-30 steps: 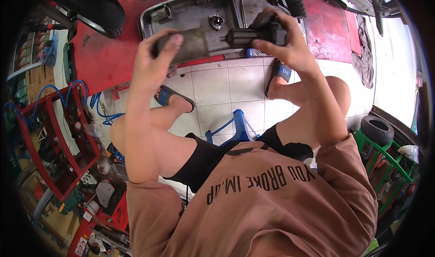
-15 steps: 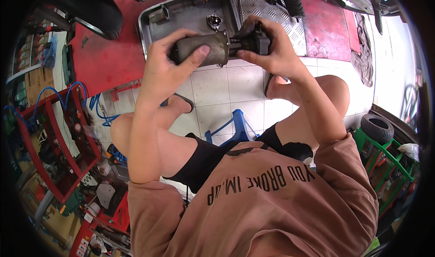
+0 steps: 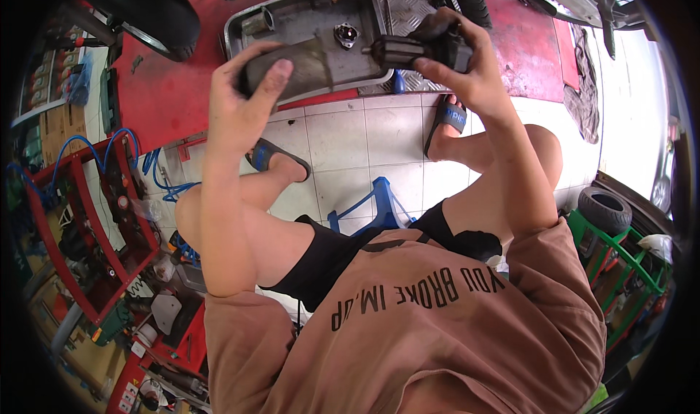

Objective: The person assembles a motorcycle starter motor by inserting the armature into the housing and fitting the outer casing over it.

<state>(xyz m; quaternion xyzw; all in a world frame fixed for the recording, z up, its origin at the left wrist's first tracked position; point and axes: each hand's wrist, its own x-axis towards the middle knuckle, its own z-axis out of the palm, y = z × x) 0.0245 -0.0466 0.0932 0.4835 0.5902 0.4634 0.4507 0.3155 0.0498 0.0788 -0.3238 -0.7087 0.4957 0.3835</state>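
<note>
My left hand [image 3: 237,86] is closed round a dull grey cylindrical motor housing [image 3: 302,67], thumb along its near side. In my right hand [image 3: 474,67] is a dark motor armature [image 3: 401,51], gripped at the black block at its right end; the fingers partly hide this block. The armature's shaft end points left toward the housing, with a gap between the two parts. Both are held above the near edge of a metal tray [image 3: 306,31]. Inside the tray lie a small round metal part with dark openings [image 3: 346,35] and a short metal cup [image 3: 257,21].
The tray rests on a red platform [image 3: 168,86] with a patterned metal plate [image 3: 408,5]. A blue handle [image 3: 398,82] shows beside the tray. Tyres hang over the platform at far left and far right. A blue stool [image 3: 383,202] is under me; red shelving [image 3: 95,231] stands left, a green rack [image 3: 620,268] right.
My hands have moved apart, the left to the left and the right to the right and slightly away. The armature, partly inside the housing before, is now out of it.
</note>
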